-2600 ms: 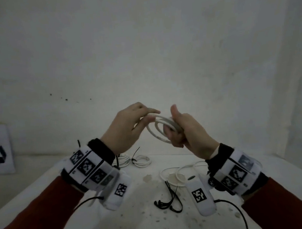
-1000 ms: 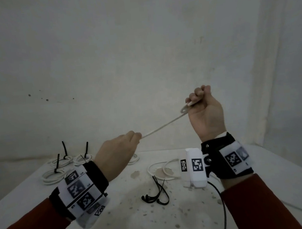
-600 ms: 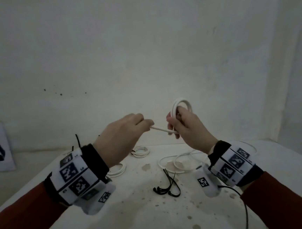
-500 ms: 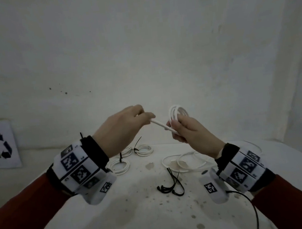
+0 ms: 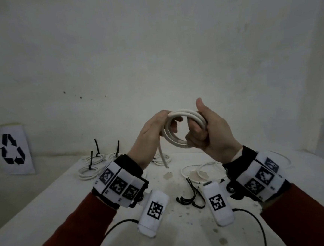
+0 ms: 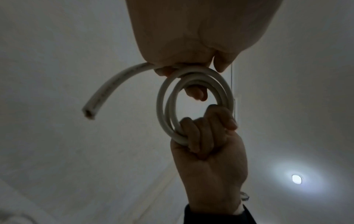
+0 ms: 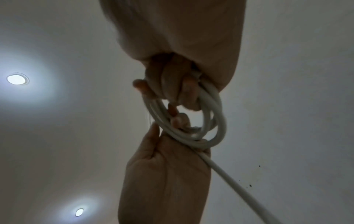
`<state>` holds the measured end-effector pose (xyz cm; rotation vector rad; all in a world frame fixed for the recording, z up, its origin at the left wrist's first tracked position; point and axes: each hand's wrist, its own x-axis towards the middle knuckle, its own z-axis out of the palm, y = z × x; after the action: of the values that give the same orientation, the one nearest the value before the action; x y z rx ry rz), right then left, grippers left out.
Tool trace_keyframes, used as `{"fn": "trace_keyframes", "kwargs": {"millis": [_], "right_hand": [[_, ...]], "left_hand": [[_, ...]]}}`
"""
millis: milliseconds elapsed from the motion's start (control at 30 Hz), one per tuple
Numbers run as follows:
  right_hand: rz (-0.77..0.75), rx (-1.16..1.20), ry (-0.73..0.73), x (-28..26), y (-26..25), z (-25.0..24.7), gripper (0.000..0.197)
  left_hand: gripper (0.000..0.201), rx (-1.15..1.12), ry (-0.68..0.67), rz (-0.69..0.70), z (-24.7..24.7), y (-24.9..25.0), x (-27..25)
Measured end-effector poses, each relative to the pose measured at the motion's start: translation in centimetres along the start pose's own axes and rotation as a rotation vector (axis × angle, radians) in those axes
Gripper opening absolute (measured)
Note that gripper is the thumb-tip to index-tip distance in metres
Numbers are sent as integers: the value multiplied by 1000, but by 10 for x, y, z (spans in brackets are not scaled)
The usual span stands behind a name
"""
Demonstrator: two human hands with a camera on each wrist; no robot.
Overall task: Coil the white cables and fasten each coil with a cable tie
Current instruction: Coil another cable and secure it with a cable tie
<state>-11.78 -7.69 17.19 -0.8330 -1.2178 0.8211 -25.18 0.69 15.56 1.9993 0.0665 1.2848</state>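
While both hands hold it up above the table (image 5: pixel 66 200), the white cable (image 5: pixel 185 128) is already wound into a small coil of about three loops. The right hand (image 5: pixel 211 134) has its fingers curled tightly round one side of the coil, with the thumb standing up free. The left hand (image 5: pixel 150 135) holds the opposite side, its fingers bent round the loops, and the loose end (image 5: pixel 163 156) hangs down from this hand with its cut tip open.

I judge that the coiling step is almost finished: only this short end remains outside. The next move calls for tucking it along the loops, then keeping the coil tight in one hand while the other takes a black cable tie (image 5: pixel 193 194) from the table. The cable looks stiff, so it may spring open if the grip loosens.

Further back, several finished coils (image 5: pixel 88 168) lie with black ties standing up, and one more loose cable (image 5: pixel 196 170) waits near the right wrist. How many ties lie in the black bunch is hard to tell. One coil behind the left wrist is mostly hidden.
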Motion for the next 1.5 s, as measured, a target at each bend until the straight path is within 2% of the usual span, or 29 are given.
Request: {"fn": "trace_keyframes", "kwargs": {"millis": [67, 167, 367, 433, 500, 567, 667, 800, 867, 967, 1067, 1167, 1233, 1333, 1433, 1500], "right_hand": [[-53, -16, 154, 2, 4, 6, 69], [-79, -3, 312, 2, 13, 14, 65], [-68, -64, 437, 2, 29, 18, 57], [-75, -102, 445, 5, 29, 15, 56], [-105, -149, 420, 8, 29, 12, 52], [-137, -240, 380, 8, 31, 6, 40], [-73, -265, 284, -3, 40, 0, 24], [-25, -231, 139, -25, 64, 1, 34], [-101, -158, 181, -28, 69, 5, 24], [-175, 60, 344, -22, 69, 9, 13], [-153, 327, 496, -12, 71, 12, 22], [-33, 506, 590, -1, 70, 11, 25], [21, 540, 591, 5, 66, 10, 22], [21, 503, 547, 9, 58, 11, 17], [38, 427, 445, 8, 56, 9, 10], [71, 378, 371, 5, 55, 7, 15]], "left_hand": [[38, -32, 60, -64, 5, -2, -1], [37, -101, 65, -156, 7, -8, 0], [37, -88, -51, -252, 2, -12, -1], [36, -151, -83, -273, 4, -14, -4], [34, -235, -27, -282, 6, -18, -4], [34, -316, 121, -288, 5, -21, -1], [36, -487, 347, -265, -3, -20, 8], [37, -666, 518, -204, -7, -16, 17], [37, -707, 536, -201, -2, -16, 17], [38, -801, 544, -234, 3, -19, 15], [41, -933, 496, -285, 4, -21, 10], [41, -952, 399, -329, 11, -22, 4], [40, -864, 362, -350, 17, -24, 1], [39, -747, 396, -362, 17, -26, 0], [37, -729, 448, -350, 12, -25, 0], [36, -724, 467, -346, 11, -24, -1]]}}
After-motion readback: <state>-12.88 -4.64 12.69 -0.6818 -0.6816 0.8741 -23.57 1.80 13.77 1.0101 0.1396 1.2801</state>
